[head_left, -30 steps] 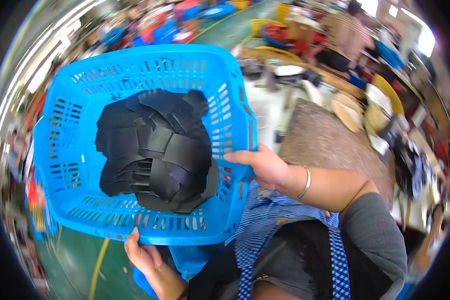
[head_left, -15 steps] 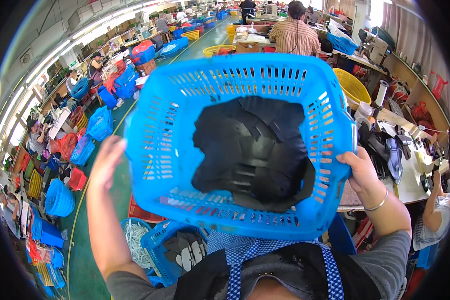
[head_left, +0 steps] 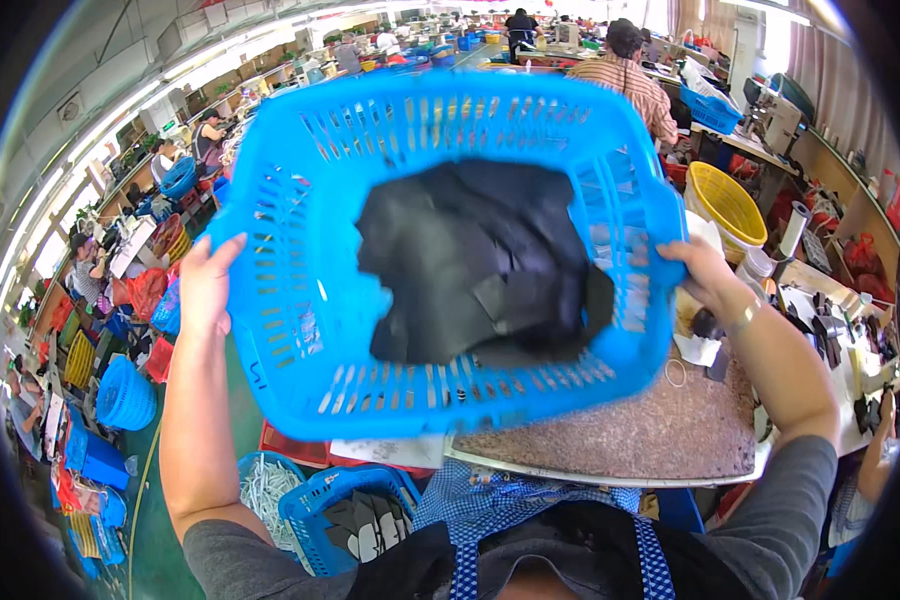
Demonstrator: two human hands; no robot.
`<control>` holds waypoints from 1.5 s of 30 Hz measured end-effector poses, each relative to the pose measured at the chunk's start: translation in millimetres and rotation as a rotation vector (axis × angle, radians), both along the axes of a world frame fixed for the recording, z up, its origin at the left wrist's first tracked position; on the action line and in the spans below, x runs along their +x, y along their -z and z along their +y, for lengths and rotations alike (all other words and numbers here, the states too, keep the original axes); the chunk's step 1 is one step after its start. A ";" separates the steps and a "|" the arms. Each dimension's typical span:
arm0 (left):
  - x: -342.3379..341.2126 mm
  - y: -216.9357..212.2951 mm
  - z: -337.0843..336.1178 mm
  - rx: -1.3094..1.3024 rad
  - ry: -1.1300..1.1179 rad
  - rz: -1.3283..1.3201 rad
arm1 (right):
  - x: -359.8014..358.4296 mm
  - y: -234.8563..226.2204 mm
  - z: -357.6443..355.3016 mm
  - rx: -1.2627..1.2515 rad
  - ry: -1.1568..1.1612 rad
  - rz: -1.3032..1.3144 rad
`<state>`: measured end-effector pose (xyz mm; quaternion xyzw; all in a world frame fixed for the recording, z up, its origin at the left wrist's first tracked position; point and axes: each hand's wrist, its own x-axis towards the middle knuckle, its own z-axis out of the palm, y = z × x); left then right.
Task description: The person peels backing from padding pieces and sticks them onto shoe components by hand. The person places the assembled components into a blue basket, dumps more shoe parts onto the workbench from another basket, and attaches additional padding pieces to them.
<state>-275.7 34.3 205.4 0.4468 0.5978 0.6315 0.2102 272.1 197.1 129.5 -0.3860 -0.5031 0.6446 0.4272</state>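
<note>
In front of me I hold up a bright blue slatted plastic basket point(head_left: 420, 408), tilted so that its inside faces me. My left hand point(head_left: 208, 285) is closed on its left rim, and my right hand point(head_left: 705, 272) grips the right end. Inside lies a loose heap of black, leather-like cut pieces point(head_left: 470, 260), overlapping one another. The basket is slightly blurred and hides much of the room behind it.
Below the basket stands a worktable with a worn brown top point(head_left: 610, 435). Down by my left side are a blue basket of dark and grey pieces point(head_left: 355, 520) and a tub of white strips point(head_left: 268, 490). A yellow basket point(head_left: 725, 205) stands right. Other people sit at workstations.
The basket has risen and shifted a little left, uncovering the brown tabletop below. My left hand, blurred at the basket's edge before, now grips its left rim.
</note>
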 end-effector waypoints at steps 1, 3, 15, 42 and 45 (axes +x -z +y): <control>4.8 -2.2 -3.3 0.128 -0.034 0.000 | -14.2 5.2 30.2 0.083 -0.053 0.093; 9.4 7.6 -3.0 0.299 -0.139 0.143 | -43.2 16.6 95.7 0.260 0.033 0.054; -5.1 205.6 5.9 0.464 -0.141 1.030 | -163.8 127.9 299.1 0.183 0.242 0.356; 20.9 169.3 -437.8 0.284 -1.141 -0.264 | -240.0 -14.1 -21.7 0.628 -0.969 -0.462; 54.1 242.2 -507.0 0.147 -1.354 -0.507 | -233.4 30.2 -15.2 0.500 -0.956 -0.523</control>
